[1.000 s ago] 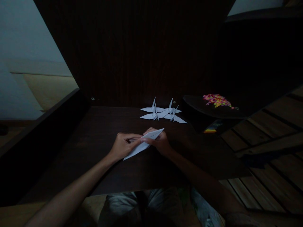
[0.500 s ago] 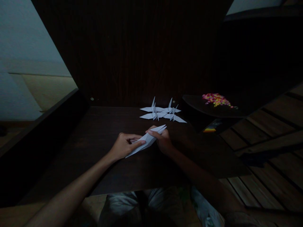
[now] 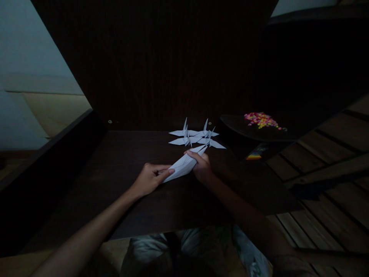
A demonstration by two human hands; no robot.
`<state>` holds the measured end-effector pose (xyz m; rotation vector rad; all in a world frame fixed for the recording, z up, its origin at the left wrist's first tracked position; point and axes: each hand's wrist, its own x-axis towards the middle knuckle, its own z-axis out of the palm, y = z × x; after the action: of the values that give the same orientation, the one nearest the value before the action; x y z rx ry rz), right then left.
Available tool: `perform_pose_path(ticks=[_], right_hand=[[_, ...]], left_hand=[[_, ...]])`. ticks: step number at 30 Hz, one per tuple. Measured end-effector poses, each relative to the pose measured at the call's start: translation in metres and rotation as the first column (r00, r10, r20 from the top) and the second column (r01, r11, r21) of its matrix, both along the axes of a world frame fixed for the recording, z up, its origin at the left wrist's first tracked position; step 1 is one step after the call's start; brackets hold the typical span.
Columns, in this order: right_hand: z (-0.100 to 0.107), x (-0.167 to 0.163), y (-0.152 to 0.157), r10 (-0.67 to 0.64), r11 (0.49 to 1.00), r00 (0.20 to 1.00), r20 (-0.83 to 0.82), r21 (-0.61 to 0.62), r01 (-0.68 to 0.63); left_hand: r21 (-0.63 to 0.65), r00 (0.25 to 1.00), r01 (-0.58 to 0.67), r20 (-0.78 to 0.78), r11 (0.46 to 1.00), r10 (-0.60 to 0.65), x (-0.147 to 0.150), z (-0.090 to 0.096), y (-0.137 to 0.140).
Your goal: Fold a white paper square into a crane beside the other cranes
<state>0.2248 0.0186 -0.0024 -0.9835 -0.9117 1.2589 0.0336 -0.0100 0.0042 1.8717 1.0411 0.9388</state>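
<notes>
A long folded sheet of white paper (image 3: 182, 166) slants between my two hands above the dark desk, its split, pointed end up and to the right. My left hand (image 3: 151, 177) pinches the lower left end, thumb on top and fingers behind. Near the split points, my right hand (image 3: 201, 164) grips the other end with its thumb across the upper face. Just beyond the paper's tips stand several white origami cranes (image 3: 184, 141), close together with wings spread and overlapping.
The dark wooden desk (image 3: 129, 215) has a tall back panel (image 3: 161, 69) and a raised left side board (image 3: 57, 150). On a rounded shelf (image 3: 230, 123) at the right lies a heap of small colourful pieces (image 3: 263, 120). A slatted wooden surface (image 3: 331, 207) is farther right.
The folded paper has shifted right and slightly up, and more of its face shows. My right hand has moved a little right with it; my left thumb sits nearer the paper's left end.
</notes>
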Motion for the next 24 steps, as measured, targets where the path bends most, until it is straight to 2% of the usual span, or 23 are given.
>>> perform_pose_path(ticks=[7, 16, 21, 24], right_hand=[[-0.0003, -0.0004, -0.0003, 0.007, 1.000, 0.998, -0.062, -0.028, -0.009], [-0.0063, -0.0076, -0.0074, 0.160, 0.985, 0.984, 0.079, -0.076, -0.154], [-0.0031, -0.0091, -0.0083, 0.213, 0.977, 0.976, 0.044, -0.003, -0.213], [-0.0049, -0.0079, -0.0067, 0.260, 0.963, 0.959, 0.111, 0.040, -0.266]], left_hand=[[-0.030, 1.000, -0.010, -0.013, 1.000, 0.009, -0.0004, 0.0041, -0.0015], [-0.129, 0.997, 0.062, 0.044, 0.990, -0.057, 0.0062, 0.0007, -0.0017], [-0.185, 0.987, -0.035, 0.147, 0.982, 0.062, 0.0055, -0.0009, 0.0017], [-0.220, 0.964, -0.104, 0.218, 0.970, 0.153, 0.0036, -0.0010, 0.0053]])
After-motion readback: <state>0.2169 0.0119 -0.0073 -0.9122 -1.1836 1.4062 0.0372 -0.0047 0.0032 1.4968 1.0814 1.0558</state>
